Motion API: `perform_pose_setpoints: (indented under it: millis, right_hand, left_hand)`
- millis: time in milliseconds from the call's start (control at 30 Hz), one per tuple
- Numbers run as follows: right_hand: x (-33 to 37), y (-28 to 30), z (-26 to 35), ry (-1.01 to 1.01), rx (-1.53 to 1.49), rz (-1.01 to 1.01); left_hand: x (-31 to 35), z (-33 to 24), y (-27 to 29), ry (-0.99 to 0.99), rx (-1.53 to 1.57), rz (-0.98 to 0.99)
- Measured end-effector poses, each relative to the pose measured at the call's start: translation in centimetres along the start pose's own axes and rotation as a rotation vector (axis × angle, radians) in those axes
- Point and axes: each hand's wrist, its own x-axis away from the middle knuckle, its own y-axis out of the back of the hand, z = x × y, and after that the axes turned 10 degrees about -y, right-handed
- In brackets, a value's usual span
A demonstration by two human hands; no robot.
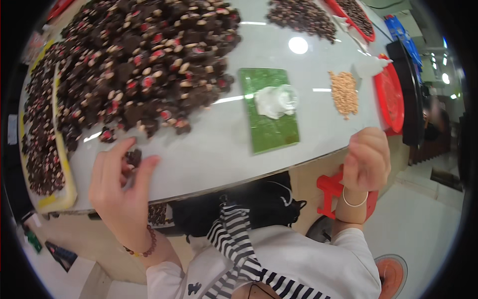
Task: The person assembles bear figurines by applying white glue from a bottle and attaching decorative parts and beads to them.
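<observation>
My left hand [117, 187] is at the front edge of a big heap of small dark brown pieces [149, 65], many with red and beige bits on them. Its thumb and fingers curl around one small dark brown piece [133, 158]. My right hand [367, 157] is closed above the table's front edge at the right, fingers bent in; whatever they pinch, if anything, cannot be made out. Between the hands lies a green board [266, 137] bearing white paste [266, 102] and a clear round cap-like thing [287, 98]. Small tan grains [344, 94] are spread nearest my right hand.
A white squeeze bottle [369, 66] lies by a red tray [391, 94] at the right. More dark pieces form a pile [303, 17] at the back and fill a yellow-edged tray [62, 164] at the left. A red stool [328, 192] stands below the table edge.
</observation>
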Motion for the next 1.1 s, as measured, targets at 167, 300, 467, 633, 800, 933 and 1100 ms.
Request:
perform_pose_setpoints:
  millis: [167,300,467,633,800,933,1100]
  right_hand:
    - [2.4,2.8,-3.7,-0.341,0.091,-0.199]
    - [3.1,2.9,-4.5,-0.491,0.188,0.012]
    - [3.0,1.9,-4.4,-0.553,0.248,0.032]
    - [2.7,2.0,-4.8,-0.585,0.119,0.104]
    - [2.2,1.0,-0.7,-0.673,-0.558,-0.094]
    - [1.0,-0.5,0.4,-0.499,-0.997,0.145]
    - [-1.0,-1.8,0.6,-0.430,-1.006,0.264]
  left_hand:
    - [2.0,1.0,0.0,0.080,0.212,-0.207]
    - [1.6,-1.2,-1.0,0.063,0.628,-0.386]
    - [0.9,-5.8,-2.4,0.097,1.112,-0.260]
    - [1.8,-5.7,-2.9,0.136,1.566,-0.061]
    - [2.0,-6.5,-4.1,0.084,1.554,0.023]
    - [1.2,-6.5,-3.6,0.046,1.649,0.282]
    - [1.2,-6.5,-3.2,0.241,1.735,0.477]
